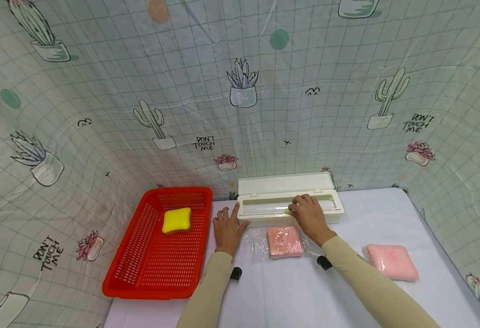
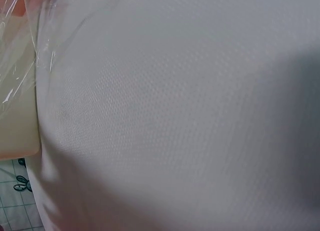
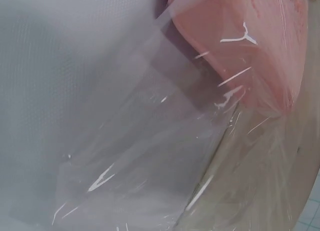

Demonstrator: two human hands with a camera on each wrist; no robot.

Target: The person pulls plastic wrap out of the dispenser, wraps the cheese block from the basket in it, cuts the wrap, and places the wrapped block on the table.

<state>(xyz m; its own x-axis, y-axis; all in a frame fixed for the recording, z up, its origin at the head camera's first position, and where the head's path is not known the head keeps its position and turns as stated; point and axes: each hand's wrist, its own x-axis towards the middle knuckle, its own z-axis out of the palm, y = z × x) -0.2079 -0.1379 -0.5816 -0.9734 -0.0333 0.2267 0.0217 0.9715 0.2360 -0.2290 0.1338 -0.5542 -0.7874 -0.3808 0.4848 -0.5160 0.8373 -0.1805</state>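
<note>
A long cream cling film dispenser [image 1: 248,221] stands at the back of the table with its lid [image 1: 285,183] raised. Inside it lies a film roll [image 1: 264,208]. My right hand [image 1: 310,219] pinches a small green slider [image 1: 287,211] on the dispenser's front edge. Fingers spread, my left hand [image 1: 228,233] touches the dispenser's left end. In front of the box sits a pink sponge-like block [image 1: 285,242] with clear film [image 1: 258,243] over it and out to both sides. The right wrist view shows the pink block [image 3: 240,46] under wrinkled film [image 3: 125,166].
To the left stands a red plastic basket [image 1: 151,282] holding a yellow block [image 1: 176,220]. Another pink block [image 1: 392,262], wrapped in film, lies at the right beside my right sleeve [image 1: 367,273]. A patterned curtain [image 1: 264,123] hangs behind the white-covered table [image 1: 281,300].
</note>
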